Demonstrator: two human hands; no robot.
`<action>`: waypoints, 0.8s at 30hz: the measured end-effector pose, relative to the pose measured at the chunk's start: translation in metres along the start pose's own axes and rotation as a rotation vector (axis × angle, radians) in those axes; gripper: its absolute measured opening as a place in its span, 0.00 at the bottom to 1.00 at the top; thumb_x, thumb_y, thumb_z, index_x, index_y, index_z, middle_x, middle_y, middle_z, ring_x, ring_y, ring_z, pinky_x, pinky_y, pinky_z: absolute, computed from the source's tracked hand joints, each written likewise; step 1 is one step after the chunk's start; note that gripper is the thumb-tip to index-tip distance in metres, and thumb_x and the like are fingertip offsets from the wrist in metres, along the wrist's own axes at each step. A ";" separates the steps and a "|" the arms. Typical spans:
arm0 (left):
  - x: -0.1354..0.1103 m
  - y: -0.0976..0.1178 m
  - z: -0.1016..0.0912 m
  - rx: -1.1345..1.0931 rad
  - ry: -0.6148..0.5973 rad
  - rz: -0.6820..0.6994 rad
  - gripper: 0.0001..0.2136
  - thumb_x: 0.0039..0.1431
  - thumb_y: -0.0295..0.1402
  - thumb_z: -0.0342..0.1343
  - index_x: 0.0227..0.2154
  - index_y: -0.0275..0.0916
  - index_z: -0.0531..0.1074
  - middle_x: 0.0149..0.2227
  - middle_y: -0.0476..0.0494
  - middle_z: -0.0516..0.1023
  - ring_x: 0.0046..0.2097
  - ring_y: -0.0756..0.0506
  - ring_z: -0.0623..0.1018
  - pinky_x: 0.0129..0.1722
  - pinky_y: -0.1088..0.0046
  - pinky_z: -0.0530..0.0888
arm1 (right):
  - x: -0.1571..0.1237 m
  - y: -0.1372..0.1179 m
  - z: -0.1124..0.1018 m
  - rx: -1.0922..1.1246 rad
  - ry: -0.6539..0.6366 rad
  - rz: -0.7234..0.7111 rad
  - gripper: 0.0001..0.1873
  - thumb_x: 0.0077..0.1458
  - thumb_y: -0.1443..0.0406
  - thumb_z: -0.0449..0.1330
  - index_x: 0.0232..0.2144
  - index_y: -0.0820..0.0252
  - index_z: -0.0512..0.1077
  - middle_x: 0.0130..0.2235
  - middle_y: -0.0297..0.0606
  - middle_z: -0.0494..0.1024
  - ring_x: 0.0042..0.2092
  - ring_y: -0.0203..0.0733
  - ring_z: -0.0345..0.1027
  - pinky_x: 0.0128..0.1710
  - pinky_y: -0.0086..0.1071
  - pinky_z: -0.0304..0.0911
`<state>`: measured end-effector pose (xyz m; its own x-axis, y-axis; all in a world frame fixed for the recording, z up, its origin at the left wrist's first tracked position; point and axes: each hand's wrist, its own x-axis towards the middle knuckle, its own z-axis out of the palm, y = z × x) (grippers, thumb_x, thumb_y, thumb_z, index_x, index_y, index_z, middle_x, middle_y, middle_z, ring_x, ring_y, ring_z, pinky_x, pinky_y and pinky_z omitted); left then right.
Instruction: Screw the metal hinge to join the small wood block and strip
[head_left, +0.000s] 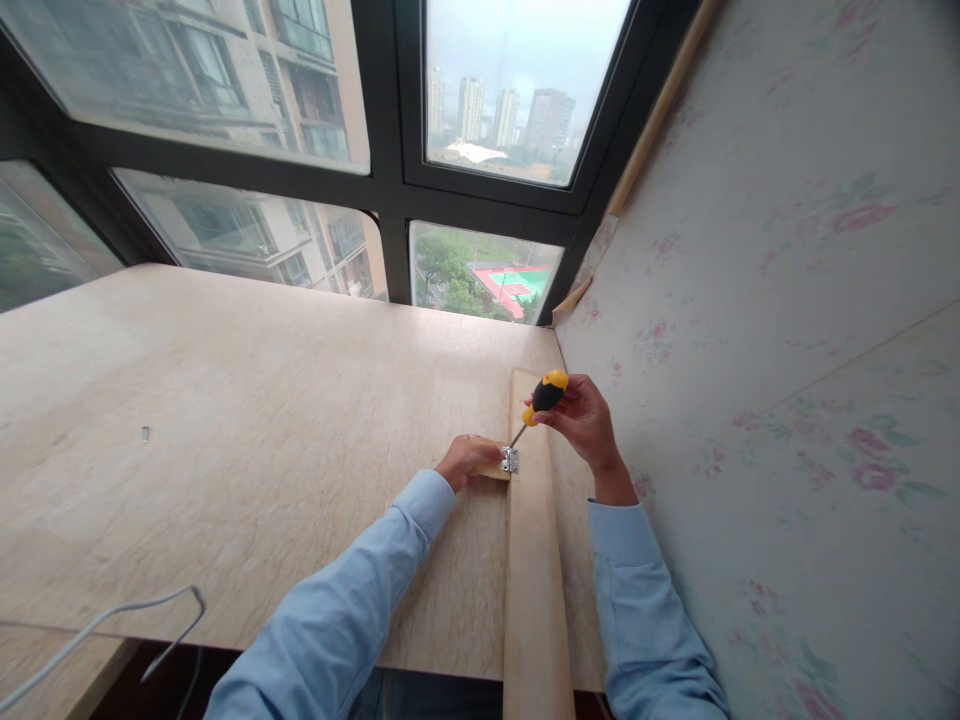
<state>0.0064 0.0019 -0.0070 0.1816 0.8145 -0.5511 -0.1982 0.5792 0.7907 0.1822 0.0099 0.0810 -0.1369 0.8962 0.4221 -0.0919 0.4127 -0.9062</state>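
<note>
Near the right-hand end of a broad stone-look sill (285,420), the right hand (591,425) is closed around the handle of a screwdriver (549,391), fingers and thumb wrapped on its rounded black-and-yellow grip. Its thin metal shaft slants down and leftward, the tip at a small, shiny hinge (511,460) that lies over the seam between two pieces of wood.

Beside it the left hand (465,460) is curled over a short wooden block (495,474), gripping it with the thumb stretched along the top, close to the hinge. That block butts crosswise against a long plank (534,570) — pale, smooth, straight-edged — which runs toward the person and past the sill's front edge.

Both sleeves (352,600) are light blue cloth, creased at the forearms. Beneath the work, the sill is cream with fine brownish veining and a soft sheen. Well apart to the left lies a small metal piece (145,434); nearer the front edge, a thin white cable (150,604) bends in a loose kink. Faded pink flowers pattern the wallpaper (757,300) on the right, and dark, flat bars form the window frame (480,203).
</note>
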 end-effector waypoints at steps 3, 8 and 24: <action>0.000 0.001 0.000 0.000 -0.007 -0.008 0.08 0.37 0.21 0.65 0.21 0.36 0.73 0.24 0.47 0.78 0.31 0.44 0.78 0.32 0.70 0.73 | 0.001 0.002 0.000 -0.004 0.018 -0.018 0.29 0.38 0.60 0.77 0.38 0.52 0.65 0.35 0.29 0.79 0.36 0.44 0.79 0.35 0.40 0.78; 0.001 0.000 0.000 -0.012 -0.009 0.007 0.08 0.36 0.21 0.65 0.21 0.37 0.73 0.23 0.47 0.78 0.31 0.44 0.79 0.31 0.70 0.73 | 0.002 0.010 -0.003 -0.130 0.062 -0.046 0.32 0.35 0.59 0.78 0.41 0.51 0.66 0.35 0.27 0.74 0.35 0.38 0.73 0.36 0.34 0.74; 0.004 0.000 0.001 -0.029 0.020 -0.008 0.09 0.33 0.20 0.65 0.21 0.33 0.73 0.24 0.45 0.78 0.28 0.45 0.77 0.29 0.69 0.72 | -0.006 -0.003 -0.005 -0.074 -0.247 0.136 0.27 0.60 0.55 0.63 0.58 0.48 0.60 0.58 0.45 0.73 0.60 0.48 0.69 0.60 0.49 0.65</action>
<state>0.0078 0.0045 -0.0091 0.1637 0.8099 -0.5632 -0.2248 0.5865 0.7781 0.1886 0.0038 0.0814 -0.3797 0.8811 0.2820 0.0144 0.3105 -0.9505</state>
